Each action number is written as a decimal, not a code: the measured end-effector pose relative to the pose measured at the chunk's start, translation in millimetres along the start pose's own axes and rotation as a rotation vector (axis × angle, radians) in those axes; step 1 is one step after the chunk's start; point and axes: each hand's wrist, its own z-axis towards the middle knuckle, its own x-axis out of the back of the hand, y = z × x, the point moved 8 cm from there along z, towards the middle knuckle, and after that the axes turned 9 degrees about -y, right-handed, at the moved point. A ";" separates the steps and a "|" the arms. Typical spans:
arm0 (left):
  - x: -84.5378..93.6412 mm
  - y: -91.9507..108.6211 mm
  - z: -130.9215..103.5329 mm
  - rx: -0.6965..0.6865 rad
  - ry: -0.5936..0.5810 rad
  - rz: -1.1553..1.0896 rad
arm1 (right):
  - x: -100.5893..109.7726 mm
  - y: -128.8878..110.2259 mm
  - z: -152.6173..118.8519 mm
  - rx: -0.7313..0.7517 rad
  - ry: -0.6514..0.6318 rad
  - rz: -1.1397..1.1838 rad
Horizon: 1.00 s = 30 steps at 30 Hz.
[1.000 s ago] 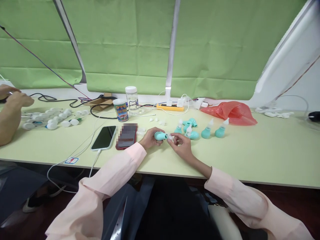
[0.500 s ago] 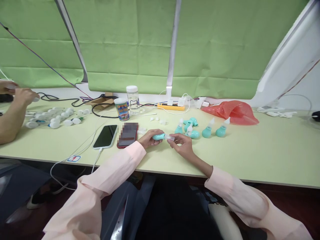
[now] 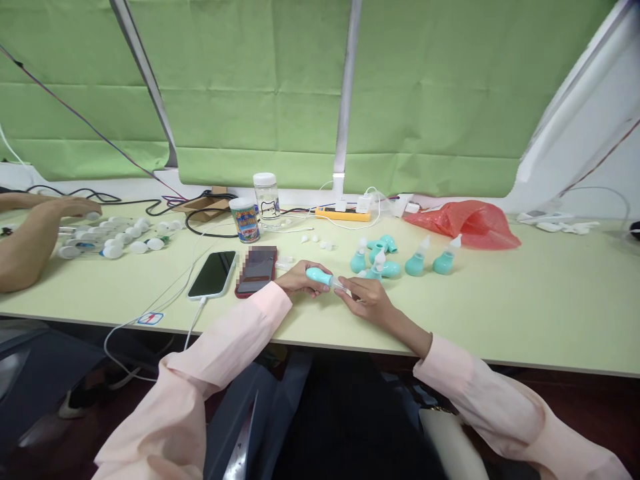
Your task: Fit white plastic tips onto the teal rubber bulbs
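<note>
My left hand (image 3: 299,277) is closed around a teal rubber bulb (image 3: 319,275) of a nasal aspirator, its neck towards the right. A clear plastic tube (image 3: 338,284) sits at the neck; how deep it goes in cannot be made out. My right hand (image 3: 373,297) pinches the tube's free end between thumb and fingers. Just beyond my right hand stand assembled teal nasal aspirators with pale tips, among them an upright aspirator (image 3: 414,261) and another upright aspirator (image 3: 444,260). Loose teal bulbs (image 3: 389,269) lie beside them. Small white tips (image 3: 326,245) and clear tubes (image 3: 285,261) rest further back.
Left of my hands lie a red-cased phone (image 3: 256,270) and a charging phone (image 3: 213,275). Behind them stand a printed cup (image 3: 245,221) and a lidded jar (image 3: 267,199). A power strip (image 3: 343,214) and red plastic bag (image 3: 465,225) line the back. Another person's arm (image 3: 30,230) reaches over white-capped pieces (image 3: 113,243).
The bulb and tube now tilt further down to the right, and my right hand has dropped slightly. The other person's hand has lowered towards the table.
</note>
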 end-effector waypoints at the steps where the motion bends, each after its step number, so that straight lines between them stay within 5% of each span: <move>1: 0.2 0.3 0.2 -0.004 0.006 0.014 | -0.8 -1.2 0.0 0.012 -0.011 -0.027; 9: 1.9 6.5 1.7 -0.086 0.068 0.130 | 4.0 4.8 5.7 -0.061 -0.005 0.185; 18: -2.4 11.5 0.9 -0.146 0.104 0.151 | -11.3 32.5 3.0 -0.544 -0.105 0.808; 30: -7.0 20.5 -0.3 -0.220 0.122 0.286 | -36.1 43.3 -5.8 -0.807 -0.255 1.255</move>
